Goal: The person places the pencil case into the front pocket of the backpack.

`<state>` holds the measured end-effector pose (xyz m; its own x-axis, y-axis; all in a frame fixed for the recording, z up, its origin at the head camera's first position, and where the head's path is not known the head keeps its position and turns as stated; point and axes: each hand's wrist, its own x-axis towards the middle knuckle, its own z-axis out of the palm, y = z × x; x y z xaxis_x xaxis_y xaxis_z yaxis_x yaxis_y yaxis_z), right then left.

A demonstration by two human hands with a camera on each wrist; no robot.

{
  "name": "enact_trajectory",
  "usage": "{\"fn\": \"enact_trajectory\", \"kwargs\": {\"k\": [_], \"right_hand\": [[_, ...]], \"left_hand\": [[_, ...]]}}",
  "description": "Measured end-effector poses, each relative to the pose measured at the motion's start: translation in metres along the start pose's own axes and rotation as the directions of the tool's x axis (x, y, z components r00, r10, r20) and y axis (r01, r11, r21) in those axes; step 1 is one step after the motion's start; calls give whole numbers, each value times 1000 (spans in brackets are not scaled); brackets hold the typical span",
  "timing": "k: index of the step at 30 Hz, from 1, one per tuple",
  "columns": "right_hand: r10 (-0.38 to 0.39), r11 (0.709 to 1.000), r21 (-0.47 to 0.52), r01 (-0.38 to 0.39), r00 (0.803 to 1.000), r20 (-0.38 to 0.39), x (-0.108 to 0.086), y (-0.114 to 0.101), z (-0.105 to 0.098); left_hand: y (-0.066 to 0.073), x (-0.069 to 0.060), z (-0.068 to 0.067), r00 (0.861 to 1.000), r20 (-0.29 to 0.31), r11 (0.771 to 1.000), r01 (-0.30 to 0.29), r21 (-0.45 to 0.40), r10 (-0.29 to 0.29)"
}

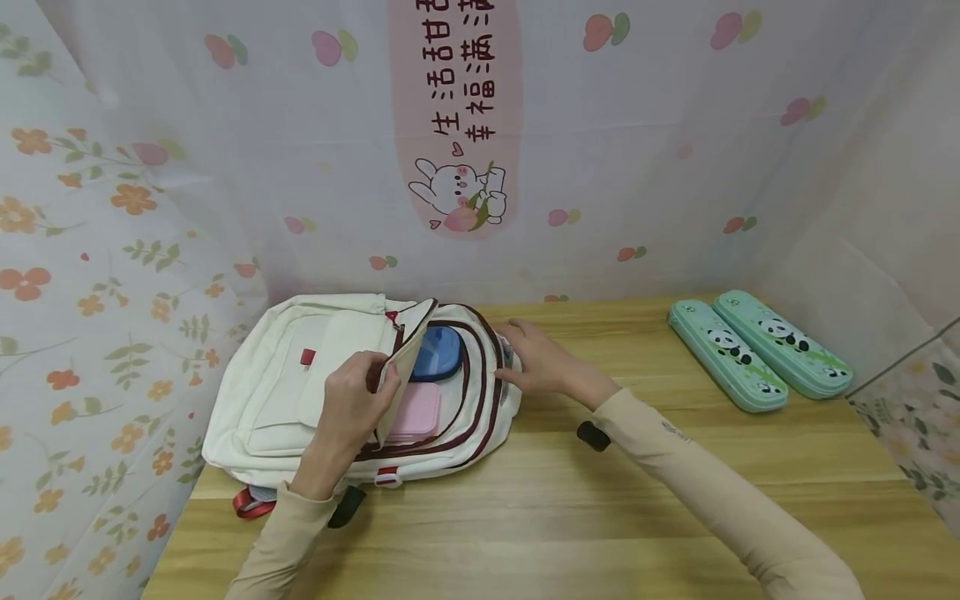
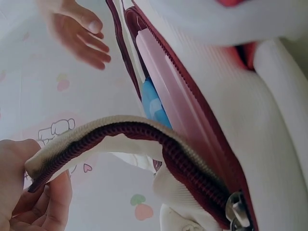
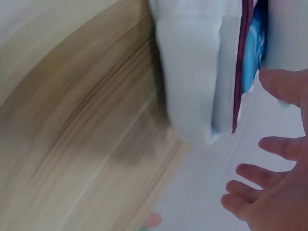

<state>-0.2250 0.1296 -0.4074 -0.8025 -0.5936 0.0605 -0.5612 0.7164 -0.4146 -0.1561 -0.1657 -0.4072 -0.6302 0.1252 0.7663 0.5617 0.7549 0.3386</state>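
Note:
A white backpack with dark red zips lies on the wooden table, its zipped front pocket open. The thumb and fingers of my left hand pinch the zipped edge of the pocket flap and hold it folded back. Inside the pocket sit a blue case and a pink flat box. Beside the far right end of the bag is my right hand, fingers spread and holding nothing. In the right wrist view, its thumb lies near the blue case; whether it touches the bag I cannot tell.
Two mint-green panda pencil cases lie side by side at the table's back right. Patterned cloth hangs behind and at both sides. A red strap loop sticks out at the bag's lower left.

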Motion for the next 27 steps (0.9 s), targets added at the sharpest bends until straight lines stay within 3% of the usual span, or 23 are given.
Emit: {"fn": "enact_trajectory", "kwargs": {"k": [9, 27], "right_hand": [[85, 996, 3, -85, 990, -111, -29, 29, -6], [232, 971, -18, -238, 958, -170, -86, 85, -32]], "left_hand": [[0, -1, 2, 1000, 1, 1000, -9, -6, 9], [1, -3, 6, 1000, 3, 1000, -12, -24, 12]]}}
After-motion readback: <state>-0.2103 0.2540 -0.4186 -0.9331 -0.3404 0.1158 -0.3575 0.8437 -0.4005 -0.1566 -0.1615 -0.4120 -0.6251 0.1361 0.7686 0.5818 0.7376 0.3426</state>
